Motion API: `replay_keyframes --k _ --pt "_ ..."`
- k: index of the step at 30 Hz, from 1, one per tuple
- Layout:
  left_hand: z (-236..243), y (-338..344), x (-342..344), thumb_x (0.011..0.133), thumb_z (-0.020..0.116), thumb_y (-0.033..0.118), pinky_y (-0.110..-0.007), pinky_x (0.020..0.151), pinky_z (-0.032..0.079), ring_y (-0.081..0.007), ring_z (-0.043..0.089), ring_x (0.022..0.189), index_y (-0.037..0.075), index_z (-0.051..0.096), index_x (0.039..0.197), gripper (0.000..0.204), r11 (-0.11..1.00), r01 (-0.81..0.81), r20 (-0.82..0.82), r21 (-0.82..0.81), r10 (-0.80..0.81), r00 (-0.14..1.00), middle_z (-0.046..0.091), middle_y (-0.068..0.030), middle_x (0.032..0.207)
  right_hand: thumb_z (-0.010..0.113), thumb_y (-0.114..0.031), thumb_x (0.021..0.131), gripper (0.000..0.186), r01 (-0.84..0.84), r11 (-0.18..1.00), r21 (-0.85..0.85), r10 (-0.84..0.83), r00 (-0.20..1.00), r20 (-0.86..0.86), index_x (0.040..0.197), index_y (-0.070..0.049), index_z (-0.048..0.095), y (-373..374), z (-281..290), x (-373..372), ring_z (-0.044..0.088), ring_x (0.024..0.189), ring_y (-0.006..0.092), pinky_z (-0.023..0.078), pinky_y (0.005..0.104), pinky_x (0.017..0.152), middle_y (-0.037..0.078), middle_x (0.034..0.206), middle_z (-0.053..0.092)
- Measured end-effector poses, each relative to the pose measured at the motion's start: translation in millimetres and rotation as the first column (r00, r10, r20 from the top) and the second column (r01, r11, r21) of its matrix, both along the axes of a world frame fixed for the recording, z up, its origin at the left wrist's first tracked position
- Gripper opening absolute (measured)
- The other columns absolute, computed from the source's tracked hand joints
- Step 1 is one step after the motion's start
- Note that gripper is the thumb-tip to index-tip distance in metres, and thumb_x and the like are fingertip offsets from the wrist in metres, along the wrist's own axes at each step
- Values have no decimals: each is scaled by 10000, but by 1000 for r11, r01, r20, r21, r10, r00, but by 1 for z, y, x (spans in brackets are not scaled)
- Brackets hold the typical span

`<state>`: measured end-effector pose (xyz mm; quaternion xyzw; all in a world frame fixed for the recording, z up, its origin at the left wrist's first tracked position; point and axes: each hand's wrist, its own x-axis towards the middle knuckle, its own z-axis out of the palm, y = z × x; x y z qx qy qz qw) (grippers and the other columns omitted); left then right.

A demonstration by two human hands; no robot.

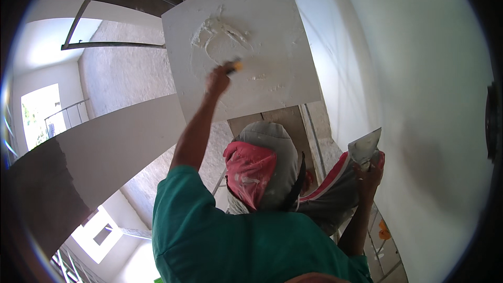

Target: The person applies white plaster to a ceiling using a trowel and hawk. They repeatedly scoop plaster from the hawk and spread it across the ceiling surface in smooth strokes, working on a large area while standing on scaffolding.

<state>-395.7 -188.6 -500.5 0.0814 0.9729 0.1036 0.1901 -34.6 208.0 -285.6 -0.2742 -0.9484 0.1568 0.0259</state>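
Observation:
My left hand is stretched out over a pale board, closed on a small tool with dark and yellow-orange parts. Motion blurs this tool, so its exact kind cannot be made out. Just beyond it, a mound of wet white plaster is spread on the board, with smears and small lumps nearby. At the right, close to the white wall, my right hand grips a putty knife. Its wide, plaster-smeared blade points up and away from me.
My bent legs in grey and red trousers are between the board and my body. Wooden planks run under the board. Metal scaffold bars stand at the far left. An orange object lies low at the right.

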Motion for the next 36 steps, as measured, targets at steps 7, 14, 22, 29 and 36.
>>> replay_keyframes --k 7,14,22,29,36 --pt "6 37 48 780 508 81 -501 868 480 -350 615 1034 225 622 1184 444 997 -38 -44 -63 35 998 631 -153 1144 730 -128 668 389 -66 997 -28 67 996 61 1027 -12 636 6 -4 10 590 938 357 465 392 829 184 1047 623" --pt "6 -28 -90 772 534 136 -458 815 515 -325 659 934 232 681 1121 391 961 -267 -92 64 273 958 689 -141 996 741 -187 682 384 -49 996 -79 58 992 114 1018 -27 648 16 -11 24 622 833 362 480 427 786 178 915 664" --pt "36 42 -56 772 547 102 -452 850 510 -339 636 991 225 675 1126 396 998 15 120 58 -22 993 671 -142 1053 745 -210 677 390 116 946 -303 -51 976 213 1005 -21 651 10 -1 18 627 803 350 480 411 767 180 880 672" --pt "-66 49 21 795 484 -3 -514 1065 312 -397 339 1316 194 347 1428 677 992 14 -263 -127 -47 964 323 -40 1495 743 -190 670 387 272 818 -507 -204 961 187 1008 -24 653 2 11 1 636 818 340 479 387 778 160 856 670" --pt "23 -2 -26 821 482 39 -469 750 518 -317 651 940 220 612 1169 413 972 -225 -79 67 230 970 668 -125 1004 748 -203 668 349 144 933 -330 -124 989 82 964 -35 671 -9 20 -2 646 770 278 486 354 715 125 827 668"
